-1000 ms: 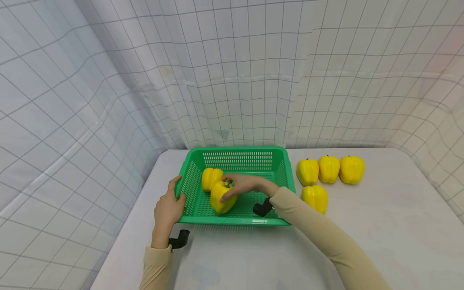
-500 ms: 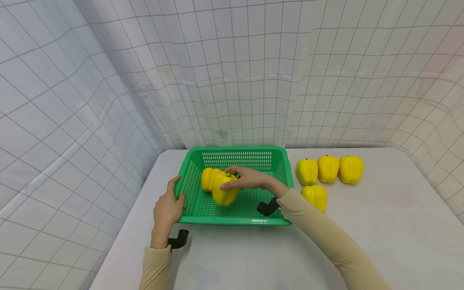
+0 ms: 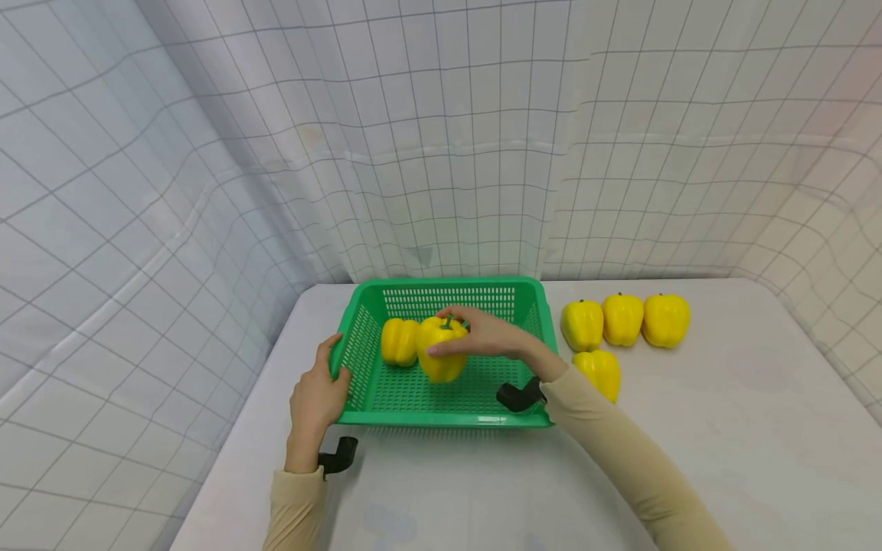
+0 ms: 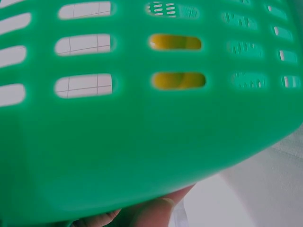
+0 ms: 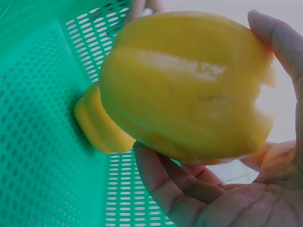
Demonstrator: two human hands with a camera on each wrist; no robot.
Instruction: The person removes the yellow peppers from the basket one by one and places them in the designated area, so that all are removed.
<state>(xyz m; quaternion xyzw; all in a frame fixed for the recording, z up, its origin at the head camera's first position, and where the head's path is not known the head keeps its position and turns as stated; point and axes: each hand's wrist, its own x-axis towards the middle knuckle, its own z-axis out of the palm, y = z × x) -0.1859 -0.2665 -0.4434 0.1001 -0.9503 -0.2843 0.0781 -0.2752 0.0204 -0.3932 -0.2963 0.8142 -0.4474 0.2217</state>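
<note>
My right hand [image 3: 485,334] grips a yellow bell pepper [image 3: 442,358] by its stem end, above the floor of a green plastic basket [image 3: 448,419]. Thumb and fingers lie on opposite sides of the pepper [image 5: 184,90] in the right wrist view. A second yellow pepper [image 3: 399,341] lies inside the basket at the left, and it shows in the right wrist view as well [image 5: 100,124]. At the basket's left rim, my left hand [image 3: 320,395] grips the edge. Most of that hand is hidden behind the green wall [image 4: 118,137] in the left wrist view; only fingertips [image 4: 154,213] show.
Right of the basket, several yellow peppers [image 3: 623,320] stand on the white table [image 3: 730,428], three in a back row. Another pepper [image 3: 598,375] sits in front, partly behind my right sleeve. A white gridded curtain [image 3: 455,168] encloses the back and sides.
My right hand has lifted the pepper from the basket floor and carried it a little right and away from me. My left hand stays on the rim.
</note>
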